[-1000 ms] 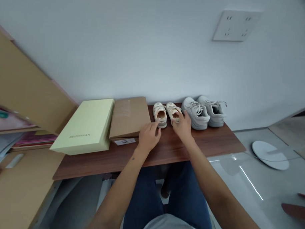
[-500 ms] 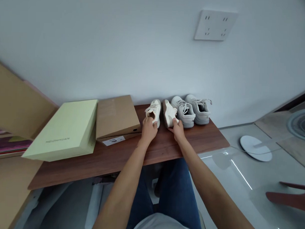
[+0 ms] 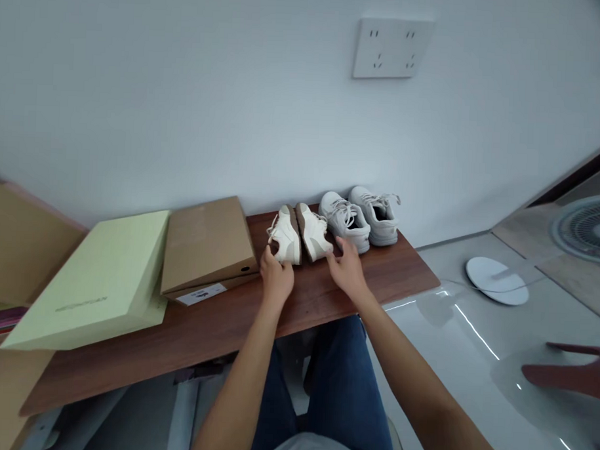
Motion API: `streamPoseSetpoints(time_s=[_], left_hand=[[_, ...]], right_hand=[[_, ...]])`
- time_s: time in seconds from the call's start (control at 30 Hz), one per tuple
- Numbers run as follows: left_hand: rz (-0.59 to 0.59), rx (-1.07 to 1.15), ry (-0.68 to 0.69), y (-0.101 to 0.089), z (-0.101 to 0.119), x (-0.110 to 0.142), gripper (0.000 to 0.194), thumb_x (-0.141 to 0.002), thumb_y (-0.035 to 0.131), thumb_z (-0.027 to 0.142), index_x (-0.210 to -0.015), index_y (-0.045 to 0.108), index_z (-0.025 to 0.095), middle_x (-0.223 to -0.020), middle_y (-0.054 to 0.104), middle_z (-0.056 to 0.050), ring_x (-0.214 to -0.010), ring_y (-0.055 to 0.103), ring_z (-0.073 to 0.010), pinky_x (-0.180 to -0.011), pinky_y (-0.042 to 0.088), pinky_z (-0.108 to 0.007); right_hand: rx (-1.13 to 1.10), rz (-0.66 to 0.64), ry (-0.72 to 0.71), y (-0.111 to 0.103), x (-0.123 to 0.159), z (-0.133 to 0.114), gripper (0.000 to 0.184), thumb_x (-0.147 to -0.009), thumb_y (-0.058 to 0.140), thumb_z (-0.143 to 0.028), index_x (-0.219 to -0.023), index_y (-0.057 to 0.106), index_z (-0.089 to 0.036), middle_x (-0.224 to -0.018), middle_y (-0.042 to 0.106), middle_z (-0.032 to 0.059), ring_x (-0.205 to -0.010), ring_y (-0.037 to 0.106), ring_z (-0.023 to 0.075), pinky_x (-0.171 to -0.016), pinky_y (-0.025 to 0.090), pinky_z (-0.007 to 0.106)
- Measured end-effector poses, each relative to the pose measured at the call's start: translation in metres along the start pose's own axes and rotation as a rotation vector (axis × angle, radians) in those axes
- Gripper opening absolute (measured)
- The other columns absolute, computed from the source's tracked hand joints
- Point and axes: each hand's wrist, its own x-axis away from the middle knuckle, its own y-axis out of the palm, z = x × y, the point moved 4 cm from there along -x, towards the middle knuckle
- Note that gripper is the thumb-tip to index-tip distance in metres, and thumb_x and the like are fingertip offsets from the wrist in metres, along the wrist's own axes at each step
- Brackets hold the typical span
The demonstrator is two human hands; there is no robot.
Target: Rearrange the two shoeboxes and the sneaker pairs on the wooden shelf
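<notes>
The person (image 3: pixel 322 423) wears blue jeans (image 3: pixel 346 377), seen below the near edge of the brown board (image 3: pixel 218 327), and a pale grey top (image 3: pixel 314 449) with a curved edge. The left hand (image 3: pixel 277 275) and right hand (image 3: pixel 346 269) are bare.

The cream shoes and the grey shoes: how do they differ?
The cream shoes are smaller than the grey shoes. The cream shoes are tilted, brown soles facing each other, while the grey shoes stand upright on pale soles. Both pairs have laces and rest on the wooden board.

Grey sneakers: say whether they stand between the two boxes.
No, the grey sneakers stand near the right end of the wooden board, beyond the cream shoes.
</notes>
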Motion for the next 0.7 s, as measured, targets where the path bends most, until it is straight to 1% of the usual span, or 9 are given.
streamPoseSetpoints(time_s=[0.1, 0.17, 0.2, 0.3, 0.37, 0.47, 0.57, 0.63, 0.7], left_hand=[[-0.010, -0.035, 0.336, 0.017, 0.045, 0.038, 0.068, -0.085, 0.059, 0.022, -0.149, 0.036, 0.015, -0.158, 0.034, -0.023, -0.151, 0.026, -0.0344, -0.122, 0.022, -0.057], [-0.165, -0.001, 0.467, 0.050, 0.078, 0.051, 0.061, -0.088, 0.056, 0.022, -0.147, 0.040, 0.018, -0.154, 0.039, -0.021, -0.149, 0.032, -0.0309, -0.121, 0.028, -0.053], [-0.252, 0.012, 0.482, 0.070, 0.094, 0.052, 0.056, -0.090, 0.055, 0.022, -0.144, 0.044, 0.017, -0.151, 0.043, -0.021, -0.146, 0.036, -0.0301, -0.120, 0.031, -0.050], [-0.346, -0.029, 0.308, 0.126, 0.124, 0.034, 0.047, -0.087, 0.065, 0.027, -0.131, 0.055, 0.015, -0.146, 0.046, -0.024, -0.143, 0.041, -0.0353, -0.116, 0.034, -0.052], [-0.321, -0.033, 0.165, 0.147, 0.132, 0.020, 0.043, -0.081, 0.073, 0.031, -0.119, 0.060, 0.014, -0.149, 0.040, -0.026, -0.137, 0.047, -0.0382, -0.112, 0.038, -0.051], [-0.278, 0.081, 0.095, 0.156, 0.131, 0.013, 0.033, -0.076, 0.078, 0.032, -0.101, 0.064, 0.015, -0.145, 0.045, -0.024, -0.127, 0.055, -0.0348, -0.109, 0.042, -0.045], [-0.309, 0.318, 0.025, 0.153, 0.114, 0.022, 0.024, -0.081, 0.071, 0.033, -0.097, 0.064, 0.016, -0.119, 0.064, -0.016, -0.114, 0.062, -0.0280, -0.103, 0.048, -0.041], [-0.354, 0.508, -0.085, 0.155, 0.101, 0.032, 0.022, -0.086, 0.063, 0.033, -0.102, 0.062, 0.017, -0.108, 0.068, -0.012, -0.106, 0.065, -0.0242, -0.095, 0.053, -0.040], [-0.379, 0.652, -0.196, 0.159, 0.092, 0.039, 0.023, -0.089, 0.057, 0.031, -0.108, 0.058, 0.018, -0.110, 0.068, -0.011, -0.102, 0.067, -0.0216, -0.087, 0.057, -0.037]], right_hand=[[0.129, 0.174, -0.112, -0.065, -0.024, 0.004, 0.033, -0.091, 0.053, -0.036, -0.119, 0.061, -0.021, -0.130, 0.058, 0.0193, -0.127, 0.052, 0.0329, -0.101, 0.051, 0.055], [0.246, 0.340, -0.070, -0.104, -0.052, 0.019, 0.033, -0.089, 0.054, -0.035, -0.116, 0.061, -0.018, -0.132, 0.055, 0.0216, -0.131, 0.048, 0.0351, -0.104, 0.045, 0.059], [0.304, 0.328, -0.025, -0.115, -0.066, 0.029, 0.034, -0.086, 0.058, -0.036, -0.114, 0.062, -0.017, -0.131, 0.056, 0.0221, -0.130, 0.049, 0.0362, -0.105, 0.043, 0.059], [0.355, 0.044, 0.132, -0.122, -0.095, 0.061, 0.045, -0.074, 0.073, -0.042, -0.109, 0.061, -0.017, -0.112, 0.066, 0.0162, -0.109, 0.061, 0.0322, -0.097, 0.048, 0.050], [0.324, -0.027, 0.206, -0.123, -0.097, 0.077, 0.052, -0.070, 0.076, -0.048, -0.109, 0.058, -0.018, -0.101, 0.069, 0.0109, -0.095, 0.064, 0.0281, -0.090, 0.051, 0.044], [0.203, 0.152, 0.263, -0.139, -0.084, 0.093, 0.054, -0.072, 0.074, -0.055, -0.110, 0.055, -0.020, -0.099, 0.069, 0.0093, -0.091, 0.063, 0.0254, -0.087, 0.053, 0.041], [-0.108, 0.378, 0.332, -0.157, -0.068, 0.108, 0.047, -0.082, 0.064, -0.055, -0.112, 0.053, -0.021, -0.108, 0.068, 0.0122, -0.095, 0.064, 0.0238, -0.081, 0.056, 0.035], [-0.371, 0.377, 0.451, -0.155, -0.062, 0.116, 0.042, -0.089, 0.054, -0.055, -0.114, 0.054, -0.021, -0.109, 0.068, 0.0107, -0.094, 0.066, 0.0226, -0.074, 0.058, 0.034], [-0.591, 0.310, 0.594, -0.142, -0.059, 0.118, 0.040, -0.093, 0.048, -0.053, -0.117, 0.056, -0.022, -0.108, 0.069, 0.0077, -0.093, 0.068, 0.0214, -0.071, 0.060, 0.034]])
